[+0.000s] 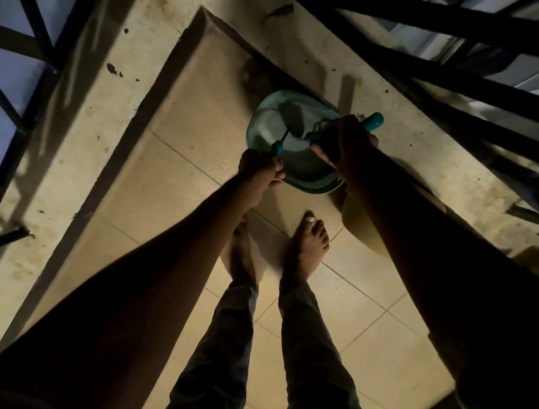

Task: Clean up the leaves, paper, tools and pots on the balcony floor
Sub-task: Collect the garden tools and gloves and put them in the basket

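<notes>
Dim balcony, head view looks straight down. Both hands are out in front, held above the tiled floor point(365, 327).

The teal basin point(286, 140), a shallow round plastic dish with a slotted strip at its near rim, hangs tilted between the two hands, just above the floor by the raised concrete ledge point(114, 99). Inside it looks bare; no leaves or paper can be made out in this light.

The left hand point(259, 174) has its fingers curled, pinching the near-left rim where a small teal-knobbed tool point(280, 143) sits across the rim. I cannot tell if the pinch takes the tool, the rim, or both.

The right hand point(348, 146) grasps a teal-handled tool point(371, 120), fingers wrapped round it at the basin's right edge. The tool's long axis runs up-right, away from the body, and the handle end sticks out past the knuckles.

Key relation: the basin lies ahead of both hands, the left at the near rim and the right at the far-right rim. The right is nearer the tool handle, so a stow move would likely lead with it.

Bare feet point(307, 240) stand just below the basin. Dark debris specks point(112, 68) dot the ledge, well apart from the hands. Railing bars point(467, 84) cross the top right.
</notes>
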